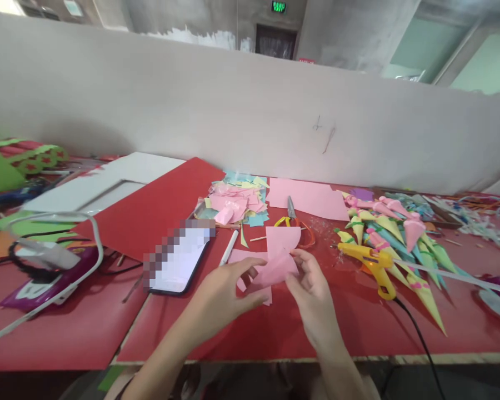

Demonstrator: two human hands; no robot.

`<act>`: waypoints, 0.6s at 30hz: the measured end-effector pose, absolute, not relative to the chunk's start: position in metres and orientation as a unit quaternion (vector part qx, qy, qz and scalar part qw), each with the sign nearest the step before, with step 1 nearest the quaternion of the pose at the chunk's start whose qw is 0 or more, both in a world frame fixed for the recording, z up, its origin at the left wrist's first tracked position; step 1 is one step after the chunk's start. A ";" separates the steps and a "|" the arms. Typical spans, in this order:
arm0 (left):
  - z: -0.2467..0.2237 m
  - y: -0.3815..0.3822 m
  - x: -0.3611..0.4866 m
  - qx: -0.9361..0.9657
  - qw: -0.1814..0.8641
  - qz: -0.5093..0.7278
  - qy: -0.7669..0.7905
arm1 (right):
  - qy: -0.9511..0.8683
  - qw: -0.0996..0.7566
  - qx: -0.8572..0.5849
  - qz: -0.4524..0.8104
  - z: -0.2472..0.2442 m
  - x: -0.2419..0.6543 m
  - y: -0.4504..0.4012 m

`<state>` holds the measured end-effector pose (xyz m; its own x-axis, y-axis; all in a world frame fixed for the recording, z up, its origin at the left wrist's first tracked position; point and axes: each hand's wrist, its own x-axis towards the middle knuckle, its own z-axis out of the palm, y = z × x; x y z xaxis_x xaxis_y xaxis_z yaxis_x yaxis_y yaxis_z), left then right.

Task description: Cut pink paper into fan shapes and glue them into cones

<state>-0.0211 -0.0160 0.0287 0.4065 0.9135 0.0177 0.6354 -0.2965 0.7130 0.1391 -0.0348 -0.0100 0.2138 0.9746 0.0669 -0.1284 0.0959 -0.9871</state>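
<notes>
Over the red tabletop I have a curved piece of pink paper (277, 269) between my two hands. My right hand (314, 294) pinches its right end between thumb and fingers. At its left end, the bent fingers and thumb of my left hand (229, 289) close loosely around the paper. Beneath and behind it lie more pink pieces, among them a piece with a rounded corner (281, 240). Scissors (290, 208) with yellow and orange handles rest just beyond. A white pen (229, 247) and a phone (181, 261) lie left of my hands.
A yellow hot glue gun (373, 261) with a black cord sits at right, against a pile of paper cones (400, 233). Pink, blue and yellow scraps (237, 200) are heaped behind, near a large pink sheet (308, 197). A purple glue gun with a wire stand (66, 272) occupies the left.
</notes>
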 end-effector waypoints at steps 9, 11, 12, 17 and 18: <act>0.028 0.007 -0.003 0.800 0.268 0.231 0.485 | -0.560 0.485 -0.482 0.467 0.005 0.158 -0.003; 0.026 0.009 -0.001 0.787 0.279 0.250 0.490 | -0.578 0.474 -0.478 0.462 0.006 0.162 0.002; 0.025 0.010 -0.001 0.777 0.290 0.263 0.493 | -0.580 0.475 -0.480 0.455 0.006 0.163 0.004; 0.018 0.011 -0.005 0.724 0.344 0.318 0.506 | -0.593 0.480 -0.520 0.385 -0.003 0.161 0.004; 0.016 0.011 -0.006 0.719 0.346 0.321 0.510 | -0.597 0.476 -0.523 0.379 -0.006 0.161 0.003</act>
